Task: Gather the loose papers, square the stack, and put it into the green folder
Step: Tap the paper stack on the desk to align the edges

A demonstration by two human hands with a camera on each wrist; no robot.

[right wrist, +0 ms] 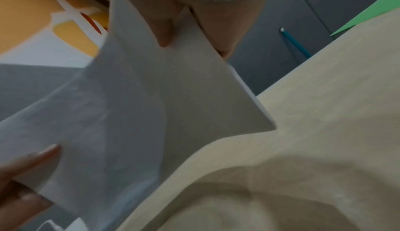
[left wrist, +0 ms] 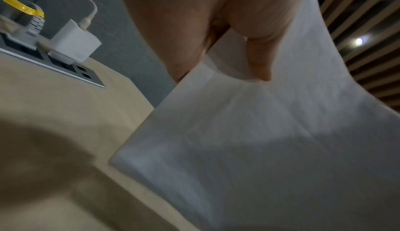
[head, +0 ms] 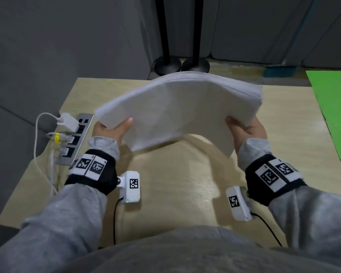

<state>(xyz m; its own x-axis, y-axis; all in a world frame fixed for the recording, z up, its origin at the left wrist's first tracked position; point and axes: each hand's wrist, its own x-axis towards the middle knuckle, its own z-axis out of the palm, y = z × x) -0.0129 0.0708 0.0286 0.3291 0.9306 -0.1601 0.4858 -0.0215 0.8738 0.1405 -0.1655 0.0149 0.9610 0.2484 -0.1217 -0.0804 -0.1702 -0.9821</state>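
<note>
Both hands hold the stack (head: 177, 107) of white papers in the air above the desk (head: 175, 194). The left hand (head: 111, 130) grasps the left edge of the stack, with the thumb on top and the fingers under the sheets. The right hand (head: 246, 128) grasps the right edge in the same way. The stack bends upward in the middle like an arch, and its near edge hangs free over the desk. At the far right corner the sheets lie fanned, not flush. In the left wrist view the thumb (left wrist: 257, 58) presses on the top sheet. The folder (head: 335, 115) is green and lies flat on the desk at the right, well apart from the stack. At the left edge of the desk there is a power strip (head: 76, 138) with a white charger (head: 67, 121) and cables plugged in. Two black stands (head: 181, 65) are on the floor beyond the far edge of the desk.
</note>
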